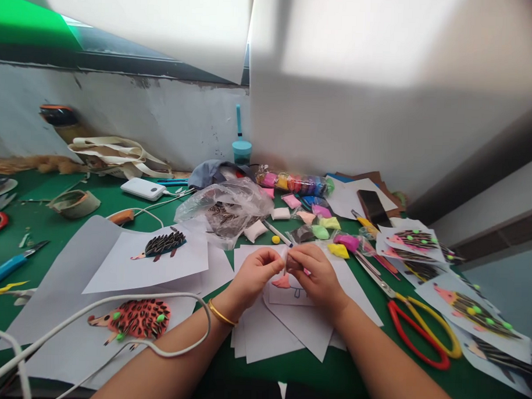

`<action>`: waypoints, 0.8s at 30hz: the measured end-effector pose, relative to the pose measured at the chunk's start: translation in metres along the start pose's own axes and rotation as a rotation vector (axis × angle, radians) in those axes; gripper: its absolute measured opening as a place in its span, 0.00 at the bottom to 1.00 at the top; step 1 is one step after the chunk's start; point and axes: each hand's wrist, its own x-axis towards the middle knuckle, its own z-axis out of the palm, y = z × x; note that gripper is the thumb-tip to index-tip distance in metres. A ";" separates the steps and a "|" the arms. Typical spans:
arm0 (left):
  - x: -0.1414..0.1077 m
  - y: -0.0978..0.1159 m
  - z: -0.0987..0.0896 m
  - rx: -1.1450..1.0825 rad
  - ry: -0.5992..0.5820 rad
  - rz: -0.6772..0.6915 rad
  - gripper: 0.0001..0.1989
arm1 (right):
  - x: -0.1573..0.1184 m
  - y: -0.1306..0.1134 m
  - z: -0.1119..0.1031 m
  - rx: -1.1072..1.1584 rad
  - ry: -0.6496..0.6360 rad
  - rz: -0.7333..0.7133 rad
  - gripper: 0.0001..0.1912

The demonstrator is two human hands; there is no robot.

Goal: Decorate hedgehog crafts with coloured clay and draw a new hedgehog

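Observation:
My left hand [260,273] and my right hand [316,275] meet above the paper in the middle of the table. Between them is a small brown clay packet [293,263], mostly hidden by the right fingers. The left thumb and forefinger pinch at its pale wrapper edge. Beneath lies a white sheet with a hedgehog drawing [298,293], its face part covered with pink clay; my right hand hides much of it. More white sheets [283,331] are stacked under that one. Just beyond my hands sits a small yellow clay ball [275,239].
Clay packets [321,231] and a plastic bag of sunflower seeds [226,212] lie ahead. Scissors [412,327] rest at right, near finished hedgehog pictures [476,306]. Two more seed hedgehogs [164,242] are at left. A white cable [114,302] loops over my left forearm.

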 end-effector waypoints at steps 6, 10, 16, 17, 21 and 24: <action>-0.002 -0.001 0.005 -0.345 -0.099 -0.154 0.18 | 0.000 -0.004 -0.002 0.184 0.036 0.066 0.11; -0.002 0.000 0.001 -0.148 -0.030 -0.085 0.17 | 0.000 -0.005 -0.007 0.204 0.055 0.116 0.10; -0.002 0.003 -0.005 0.795 0.209 0.353 0.09 | -0.001 -0.002 -0.004 0.154 0.049 0.126 0.09; -0.003 0.003 -0.005 0.884 0.235 0.418 0.08 | -0.002 -0.002 -0.003 0.150 0.042 0.124 0.09; -0.006 0.001 -0.006 0.974 0.233 0.578 0.04 | -0.002 0.001 0.001 0.150 0.021 0.121 0.08; -0.005 0.000 -0.006 0.911 0.227 0.573 0.07 | -0.002 0.002 0.001 0.149 0.024 0.122 0.07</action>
